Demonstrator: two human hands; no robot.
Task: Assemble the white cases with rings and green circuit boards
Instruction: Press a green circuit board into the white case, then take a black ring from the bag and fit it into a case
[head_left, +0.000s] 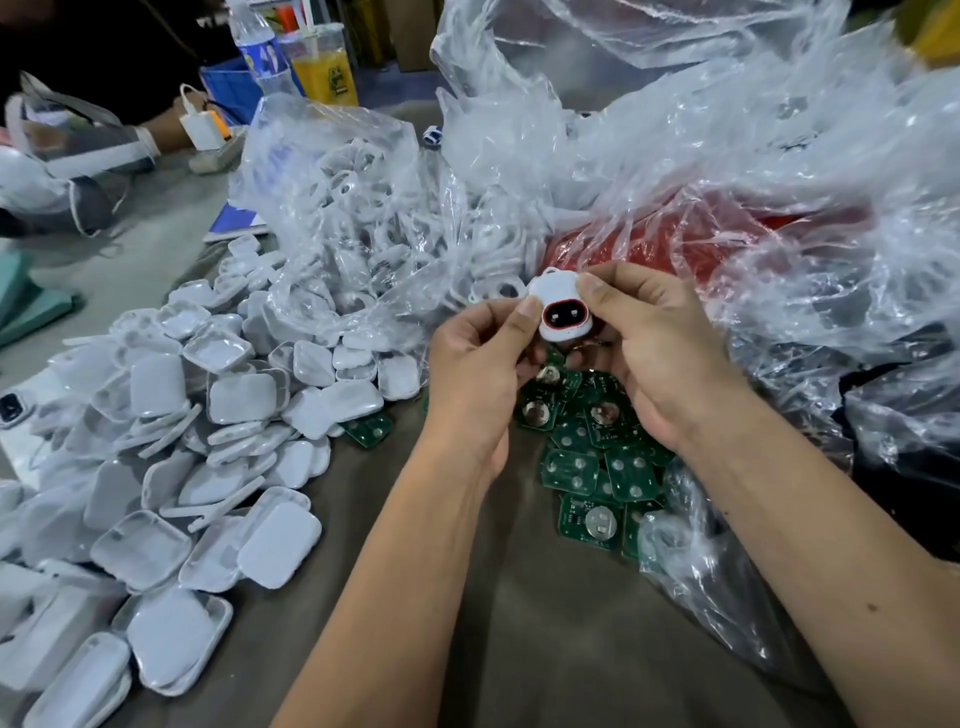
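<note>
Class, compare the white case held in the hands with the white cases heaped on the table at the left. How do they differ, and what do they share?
The held case is gripped between the left hand and right hand; the heaped cases lie loose on the table. The held case shows a red ring around a dark opening; the heaped cases look plain. The held case has a small loop on top; the heaped ones are plain rounded rectangles. Both are white plastic.

Assembly workshop, bagged cases (363, 208) (heaped), circuit boards (582, 467)

**Count on the table**

Two hands: left hand (475, 374) and right hand (652, 353), holding one white case (558, 306) with one red ring (563, 315). White case halves (244, 400) and green circuit boards (576, 467): piles too many to count. One water bottle (260, 52), one orange drink cup (324, 65).
</note>
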